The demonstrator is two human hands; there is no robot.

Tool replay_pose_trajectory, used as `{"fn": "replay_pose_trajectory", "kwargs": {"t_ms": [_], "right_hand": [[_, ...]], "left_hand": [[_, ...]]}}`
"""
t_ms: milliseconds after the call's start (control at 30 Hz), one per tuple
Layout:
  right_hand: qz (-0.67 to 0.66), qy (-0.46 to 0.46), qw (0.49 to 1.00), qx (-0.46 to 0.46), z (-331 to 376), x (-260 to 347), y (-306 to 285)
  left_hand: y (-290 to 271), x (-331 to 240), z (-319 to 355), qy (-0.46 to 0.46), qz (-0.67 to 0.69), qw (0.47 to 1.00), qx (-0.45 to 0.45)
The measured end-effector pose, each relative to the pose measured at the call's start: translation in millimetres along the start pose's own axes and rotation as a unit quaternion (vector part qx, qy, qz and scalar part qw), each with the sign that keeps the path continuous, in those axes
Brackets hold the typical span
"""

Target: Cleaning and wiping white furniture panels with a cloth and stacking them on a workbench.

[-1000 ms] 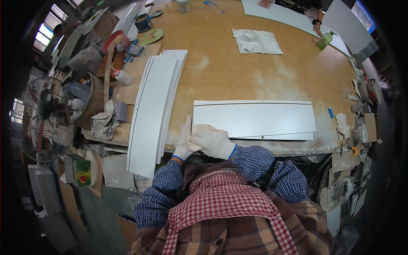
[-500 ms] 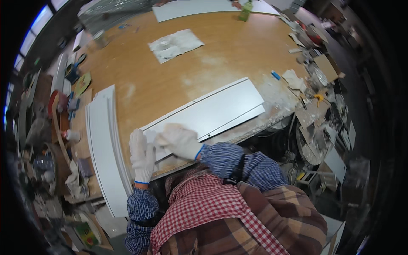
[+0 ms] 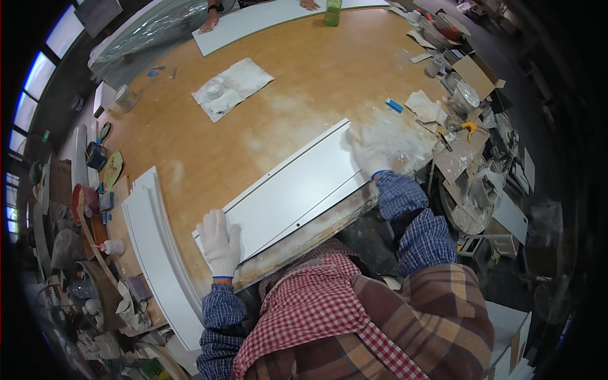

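Observation:
In front of me a long white panel (image 3: 291,193) with a groove along its edge and a small dark hole lies slanting on the wooden tabletop. My left hand (image 3: 220,244), in a white knit glove, rests flat on the panel's left end with its fingers stretched out. At the right end is my right hand (image 3: 375,151), also gloved. Motion smears its fingers, so I cannot make out whether it holds anything. To the left of my left hand lies a stack of similar white panels (image 3: 161,253).
A white cloth (image 3: 247,82) lies farther back, with a small round container (image 3: 215,88) on it. Beyond is another long panel (image 3: 259,22) with another person's hands on it, beside a green bottle (image 3: 332,12). Clutter (image 3: 465,145) crowds the right edge. A blue block (image 3: 394,106) lies nearby.
My right hand has swept from beside my left hand to the panel's right end. My left hand now lies on the panel's left end, slightly lower in view. The whole view has shifted.

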State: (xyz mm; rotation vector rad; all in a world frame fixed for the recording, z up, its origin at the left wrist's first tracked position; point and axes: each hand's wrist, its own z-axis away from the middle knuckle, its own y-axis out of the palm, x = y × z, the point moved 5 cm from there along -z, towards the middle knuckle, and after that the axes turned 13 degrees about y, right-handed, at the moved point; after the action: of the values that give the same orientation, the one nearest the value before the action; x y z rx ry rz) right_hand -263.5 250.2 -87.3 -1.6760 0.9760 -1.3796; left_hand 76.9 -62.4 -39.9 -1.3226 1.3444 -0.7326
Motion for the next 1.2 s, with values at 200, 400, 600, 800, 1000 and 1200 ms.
{"fn": "replay_pose_trajectory", "kwargs": {"t_ms": [200,400,600,800,1000,1200], "right_hand": [[0.083,-0.107,0.99,-0.039,-23,25,1],[0.003,-0.252,0.966,0.059,23,99,9],[0.064,-0.093,0.994,0.002,-84,-25,32],[0.003,0.006,0.997,0.078,-49,-18,15],[0.067,-0.107,0.987,0.1,-34,-1,-2],[0.075,-0.217,0.972,0.047,7,41,-13]], "left_hand": [[7,35,83,-0.137,-0.051,0.985,-0.091],[-25,6,123,-0.481,0.07,0.873,-0.029],[-11,13,145,-0.516,0.112,0.844,-0.096],[-4,11,168,-0.525,0.372,0.719,-0.262],[-42,13,153,-0.546,0.093,0.825,-0.113],[-9,43,192,-0.553,0.301,0.761,-0.158]]}}
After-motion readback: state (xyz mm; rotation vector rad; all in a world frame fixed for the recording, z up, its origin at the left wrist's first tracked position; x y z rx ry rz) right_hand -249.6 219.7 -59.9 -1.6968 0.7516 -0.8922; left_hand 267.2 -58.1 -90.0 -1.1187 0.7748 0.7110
